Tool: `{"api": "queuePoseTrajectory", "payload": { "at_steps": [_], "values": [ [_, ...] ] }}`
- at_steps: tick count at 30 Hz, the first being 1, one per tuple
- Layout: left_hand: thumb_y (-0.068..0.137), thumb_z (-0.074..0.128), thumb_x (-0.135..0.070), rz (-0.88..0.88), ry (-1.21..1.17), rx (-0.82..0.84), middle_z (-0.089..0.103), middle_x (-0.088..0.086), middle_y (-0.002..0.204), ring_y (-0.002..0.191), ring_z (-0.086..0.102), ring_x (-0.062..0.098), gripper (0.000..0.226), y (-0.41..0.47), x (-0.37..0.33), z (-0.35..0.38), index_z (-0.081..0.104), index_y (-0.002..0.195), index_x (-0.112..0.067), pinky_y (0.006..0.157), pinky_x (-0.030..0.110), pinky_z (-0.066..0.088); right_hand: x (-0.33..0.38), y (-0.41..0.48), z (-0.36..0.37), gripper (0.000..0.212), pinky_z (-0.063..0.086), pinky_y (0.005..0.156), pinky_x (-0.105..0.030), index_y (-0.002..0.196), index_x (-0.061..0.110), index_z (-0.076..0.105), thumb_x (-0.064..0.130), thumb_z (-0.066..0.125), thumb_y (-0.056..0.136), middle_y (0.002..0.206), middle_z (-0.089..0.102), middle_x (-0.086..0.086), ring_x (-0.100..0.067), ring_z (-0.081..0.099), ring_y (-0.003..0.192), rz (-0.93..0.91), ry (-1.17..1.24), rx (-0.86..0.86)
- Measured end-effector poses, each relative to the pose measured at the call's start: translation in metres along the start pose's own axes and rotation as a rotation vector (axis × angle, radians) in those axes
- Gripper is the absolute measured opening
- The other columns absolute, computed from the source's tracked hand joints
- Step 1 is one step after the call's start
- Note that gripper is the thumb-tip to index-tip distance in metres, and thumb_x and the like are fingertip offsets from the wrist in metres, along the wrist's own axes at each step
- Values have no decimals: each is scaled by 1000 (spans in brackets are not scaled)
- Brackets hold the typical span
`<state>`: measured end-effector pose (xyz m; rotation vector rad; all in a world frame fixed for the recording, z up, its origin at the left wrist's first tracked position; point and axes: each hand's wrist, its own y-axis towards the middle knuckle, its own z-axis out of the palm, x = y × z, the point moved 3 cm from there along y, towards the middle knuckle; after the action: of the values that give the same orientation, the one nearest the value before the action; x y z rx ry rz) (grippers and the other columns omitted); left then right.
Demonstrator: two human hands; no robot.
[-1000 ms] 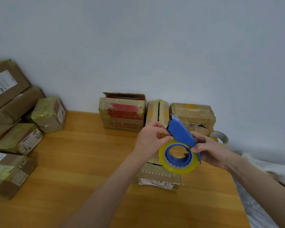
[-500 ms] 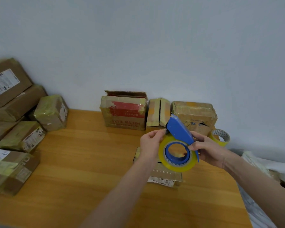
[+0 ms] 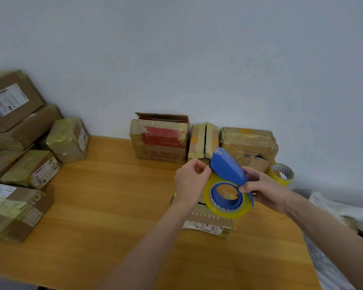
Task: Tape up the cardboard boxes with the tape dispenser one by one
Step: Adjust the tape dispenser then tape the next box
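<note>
The right hand (image 3: 264, 190) grips the blue tape dispenser (image 3: 227, 167) from behind, fingers curled around its handle and partly hidden by the hood. The dispenser is held in the air above the bench (image 3: 113, 206), tilted with its nose up and to the left. Its yellow roll (image 3: 224, 214) hangs below the hood. The left hand (image 3: 191, 181) has thumb and forefinger pinched together at the dispenser's nose, where roll meets hood. It probably holds the loose end of tape there, but the film is too clear to make out. Beneath both hands lies a flat cardboard box (image 3: 208, 223), mostly covered by them and the roll, so only its near edge and a printed label show. Against the wall (image 3: 197, 59) stand a red-printed box (image 3: 159, 141), a narrow box (image 3: 203, 139) and a crumpled box (image 3: 249, 143), with a spare tape roll (image 3: 281, 174) just beside the last. A stack of boxes (image 3: 19, 153) at the left is cut off by the frame, and its labels are too small to read.
</note>
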<state>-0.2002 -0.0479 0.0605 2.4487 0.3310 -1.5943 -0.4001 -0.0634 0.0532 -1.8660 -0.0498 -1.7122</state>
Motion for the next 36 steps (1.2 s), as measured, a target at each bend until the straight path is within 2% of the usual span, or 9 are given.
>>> {"api": "queuePoseTrajectory", "payload": {
  "at_steps": [5, 7, 12, 15, 19, 23, 26, 29, 36],
  "values": [
    [84, 68, -29, 3, -71, -29, 68, -12, 75, 71, 67, 7, 20, -3, 7, 0, 59, 95, -42, 72, 34, 58, 2, 0, 5, 83, 54, 77, -37, 122, 27, 61, 26, 79, 41, 112, 64, -10, -25, 64, 97, -5, -78, -22],
    [86, 67, -25, -39, -142, -27, 70, -16, 76, 72, 68, 6, 18, -3, 9, 1, 64, 86, -43, 73, 37, 59, 2, 1, 8, 83, 53, 77, -36, 122, 28, 60, 27, 78, 41, 113, 63, -9, -24, 63, 97, 1, -88, -25],
    [90, 62, -18, -379, -463, 24, 74, -4, 79, 75, 68, 10, 13, -7, 14, 3, 71, 83, -24, 62, 24, 54, 4, 0, 11, 85, 53, 76, -35, 124, 28, 59, 29, 77, 40, 116, 61, -10, -25, 61, 99, 13, -116, -23],
    [94, 55, -16, -569, -636, 48, 72, -2, 76, 74, 66, 11, 17, -9, 12, 1, 68, 82, -16, 66, 26, 50, 5, 1, 12, 87, 51, 74, -34, 124, 28, 59, 29, 77, 40, 114, 61, -9, -23, 61, 97, 19, -121, -27],
    [90, 65, -27, -434, -445, 137, 75, 1, 80, 82, 72, 17, 16, 4, 16, -2, 70, 84, -14, 79, 34, 59, 5, 3, 11, 83, 53, 77, -35, 123, 28, 59, 28, 78, 42, 114, 62, -9, -26, 62, 100, 28, -151, -41],
    [84, 74, -22, -457, -448, 154, 75, 6, 84, 85, 72, 21, 19, 9, 19, -4, 71, 94, -7, 77, 35, 60, 12, 3, 14, 71, 52, 73, -31, 123, 25, 59, 19, 73, 54, 109, 64, -6, -21, 64, 95, 8, -200, -42],
    [83, 74, -19, -525, -549, 99, 75, 6, 82, 76, 71, 15, 19, 8, 22, -3, 68, 97, -7, 66, 27, 59, 16, 4, 15, 65, 54, 77, -32, 118, 25, 60, 19, 72, 55, 104, 65, -5, -20, 65, 93, -18, -240, -47],
    [87, 71, -20, -529, -578, -54, 72, 0, 72, 65, 67, 11, 7, 3, 22, -1, 67, 84, -15, 56, 22, 54, 19, 5, 17, 63, 54, 83, -34, 117, 27, 59, 21, 73, 55, 104, 65, -4, -20, 64, 95, -27, -262, -58],
    [88, 69, -14, -706, -827, -237, 60, 2, 78, 65, 51, 12, 4, -6, 29, 3, 68, 85, -14, 57, 24, 52, 20, 8, 22, 66, 53, 81, -31, 118, 28, 58, 22, 73, 53, 107, 64, -4, -21, 64, 98, -44, -302, -73]
  ]
}}
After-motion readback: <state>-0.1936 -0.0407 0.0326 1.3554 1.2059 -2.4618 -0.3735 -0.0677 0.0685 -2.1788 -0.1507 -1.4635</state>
